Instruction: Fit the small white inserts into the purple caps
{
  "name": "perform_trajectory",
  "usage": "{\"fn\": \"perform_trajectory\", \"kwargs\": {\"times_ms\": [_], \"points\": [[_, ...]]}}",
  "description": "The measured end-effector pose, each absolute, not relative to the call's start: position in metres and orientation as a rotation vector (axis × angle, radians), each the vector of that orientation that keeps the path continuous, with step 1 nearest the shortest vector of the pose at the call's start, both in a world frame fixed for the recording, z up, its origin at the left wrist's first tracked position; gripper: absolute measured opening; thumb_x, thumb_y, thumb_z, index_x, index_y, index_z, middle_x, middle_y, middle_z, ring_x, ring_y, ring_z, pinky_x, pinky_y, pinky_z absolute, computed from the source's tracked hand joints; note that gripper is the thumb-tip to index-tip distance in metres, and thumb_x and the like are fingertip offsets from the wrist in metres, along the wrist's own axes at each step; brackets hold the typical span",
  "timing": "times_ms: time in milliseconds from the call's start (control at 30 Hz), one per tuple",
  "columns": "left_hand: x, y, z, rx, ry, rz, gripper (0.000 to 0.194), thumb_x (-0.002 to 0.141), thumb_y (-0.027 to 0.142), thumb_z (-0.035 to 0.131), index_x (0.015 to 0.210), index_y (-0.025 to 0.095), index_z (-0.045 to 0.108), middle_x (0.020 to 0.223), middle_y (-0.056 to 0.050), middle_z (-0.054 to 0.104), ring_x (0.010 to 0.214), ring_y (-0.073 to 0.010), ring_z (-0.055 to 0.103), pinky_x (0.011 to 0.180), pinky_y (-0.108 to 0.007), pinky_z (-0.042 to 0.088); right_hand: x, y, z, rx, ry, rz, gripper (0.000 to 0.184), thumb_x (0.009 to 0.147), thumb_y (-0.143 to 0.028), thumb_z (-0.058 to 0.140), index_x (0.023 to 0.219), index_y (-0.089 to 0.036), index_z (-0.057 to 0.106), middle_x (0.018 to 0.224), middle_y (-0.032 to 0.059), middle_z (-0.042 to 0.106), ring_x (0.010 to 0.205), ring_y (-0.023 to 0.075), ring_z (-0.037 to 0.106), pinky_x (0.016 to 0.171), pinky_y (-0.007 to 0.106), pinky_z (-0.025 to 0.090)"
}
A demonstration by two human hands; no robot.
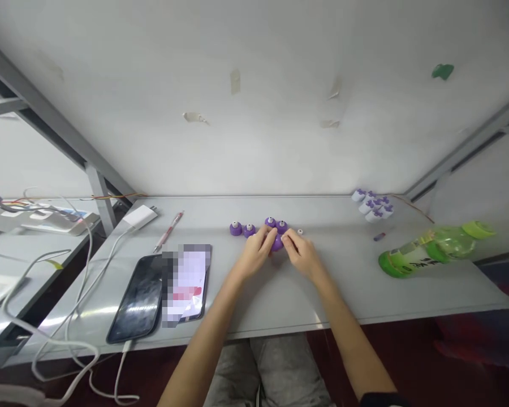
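Note:
My left hand (258, 249) is closed on a purple bottle cap (277, 243), low over the table in front of me. Close against the cap's right side, my right hand (300, 253) has its thumb and forefinger pinched together; whatever is between them is too small to make out. Just beyond my hands stand two purple caps with white spouts (270, 221). To the left are a purple cap (236, 228) and another purple cap (249, 230), both with white tops. A small white piece (300, 232) lies right beside my right hand.
Several white pieces with purple tops (373, 206) stand back right, near a small purple piece (379, 237). A green bottle (436, 249) lies tilted at right. Two phones (138, 299), a pen (168, 232), a white charger (141, 217) and looping cables occupy the left. A wall rises behind.

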State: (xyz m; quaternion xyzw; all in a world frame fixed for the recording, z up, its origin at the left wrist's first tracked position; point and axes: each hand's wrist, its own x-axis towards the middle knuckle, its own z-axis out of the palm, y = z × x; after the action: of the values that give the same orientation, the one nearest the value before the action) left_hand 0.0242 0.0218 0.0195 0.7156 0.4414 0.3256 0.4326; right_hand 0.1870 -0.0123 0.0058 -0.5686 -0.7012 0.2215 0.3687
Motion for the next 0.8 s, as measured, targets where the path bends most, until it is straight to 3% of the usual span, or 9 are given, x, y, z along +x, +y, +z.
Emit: {"fn": "perform_trajectory", "kwargs": {"times_ms": [200, 300, 500, 633, 700, 800], "points": [[0.028, 0.019, 0.014, 1.996, 0.875, 0.678, 0.039, 0.102, 0.040, 0.030, 0.110, 0.021, 0.064, 0.100, -0.005, 0.070, 0.091, -0.0200, 0.065, 0.086, -0.032, 0.049, 0.196, -0.010, 0.006, -1.590, -1.838, 0.334, 0.030, 0.094, -0.034, 0.041, 0.067, -0.022, 0.047, 0.062, 0.0006, 0.057, 0.059, 0.0157, 0.049, 0.060, 0.027, 0.032], [0.029, 0.018, 0.014, 2.094, 0.850, 0.712, 0.034, 0.100, 0.035, 0.034, 0.109, 0.020, 0.064, 0.103, -0.008, 0.066, 0.093, -0.0203, 0.062, 0.088, -0.034, 0.049, 0.199, -0.010, 0.005, -1.601, -1.810, 0.378, 0.032, 0.093, -0.038, 0.045, 0.065, -0.022, 0.048, 0.059, -0.0009, 0.055, 0.055, 0.0140, 0.045, 0.058, 0.027, 0.031], [0.029, 0.019, 0.008, 2.219, 0.916, 0.731, 0.019, 0.084, 0.029, 0.062, 0.100, 0.019, 0.063, 0.094, -0.007, 0.063, 0.087, -0.0218, 0.061, 0.079, -0.035, 0.051, 0.203, -0.006, 0.003, -1.539, -1.725, 0.683, 0.051, 0.089, -0.062, 0.049, 0.059, -0.021, 0.042, 0.054, -0.0041, 0.043, 0.054, 0.0117, 0.040, 0.055, 0.025, 0.029], [0.030, 0.022, -0.002, 2.271, 0.954, 0.700, 0.027, 0.075, 0.019, 0.067, 0.103, 0.020, 0.063, 0.100, -0.007, 0.067, 0.097, -0.0256, 0.063, 0.086, -0.038, 0.052, 0.213, -0.002, 0.002, -1.567, -1.467, 0.812, 0.059, 0.092, -0.069, 0.031, 0.060, -0.022, 0.046, 0.052, -0.0025, 0.043, 0.053, 0.0143, 0.044, 0.054, 0.027, 0.033], [0.029, 0.025, -0.007, 2.306, 0.955, 0.679, 0.034, 0.073, 0.014, 0.065, 0.107, 0.019, 0.061, 0.105, -0.009, 0.067, 0.102, -0.0270, 0.062, 0.089, -0.040, 0.052, 0.221, 0.000, 0.001, -1.610, -1.319, 0.877, 0.056, 0.093, -0.067, 0.029, 0.066, -0.023, 0.050, 0.052, -0.0023, 0.045, 0.052, 0.0149, 0.045, 0.054, 0.028, 0.035], [0.028, 0.026, -0.013, 2.334, 0.936, 0.664, 0.042, 0.072, 0.010, 0.062, 0.113, 0.020, 0.057, 0.110, -0.010, 0.066, 0.107, -0.0269, 0.062, 0.092, -0.041, 0.052, 0.231, 0.000, -0.002, -1.639, -1.333, 0.976, 0.039, 0.087, -0.059, 0.046, 0.080, -0.022, 0.056, 0.056, -0.0036, 0.050, 0.051, 0.0143, 0.046, 0.053, 0.027, 0.036]]}}
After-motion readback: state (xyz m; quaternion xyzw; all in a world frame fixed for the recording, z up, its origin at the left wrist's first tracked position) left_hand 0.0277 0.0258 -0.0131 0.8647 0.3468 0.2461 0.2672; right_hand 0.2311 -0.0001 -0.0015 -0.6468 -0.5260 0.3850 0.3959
